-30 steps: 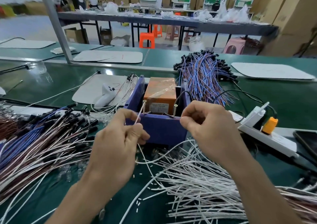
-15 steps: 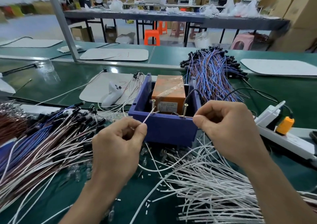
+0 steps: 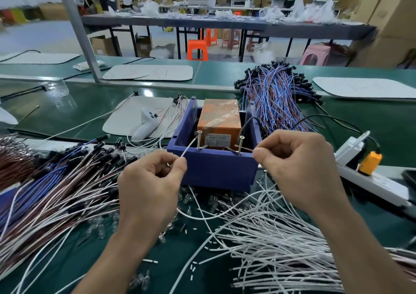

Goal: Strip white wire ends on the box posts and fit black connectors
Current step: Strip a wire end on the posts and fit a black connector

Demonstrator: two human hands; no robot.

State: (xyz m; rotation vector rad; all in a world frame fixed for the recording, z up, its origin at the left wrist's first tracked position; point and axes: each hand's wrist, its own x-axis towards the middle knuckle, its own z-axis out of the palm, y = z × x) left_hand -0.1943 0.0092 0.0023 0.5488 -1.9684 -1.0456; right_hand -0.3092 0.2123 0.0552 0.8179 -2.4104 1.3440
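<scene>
Green counter lies underneath. Your left hand pinches a thin white wire slanting up-right to the left brass screw post; your right hand pinches a bared end level at the right post.

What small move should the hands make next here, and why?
Probably pull both ends back toward the body to strip them: the left hand pinches the white wire reaching the left post, the right hand pinches a wire end at the right post.
</scene>
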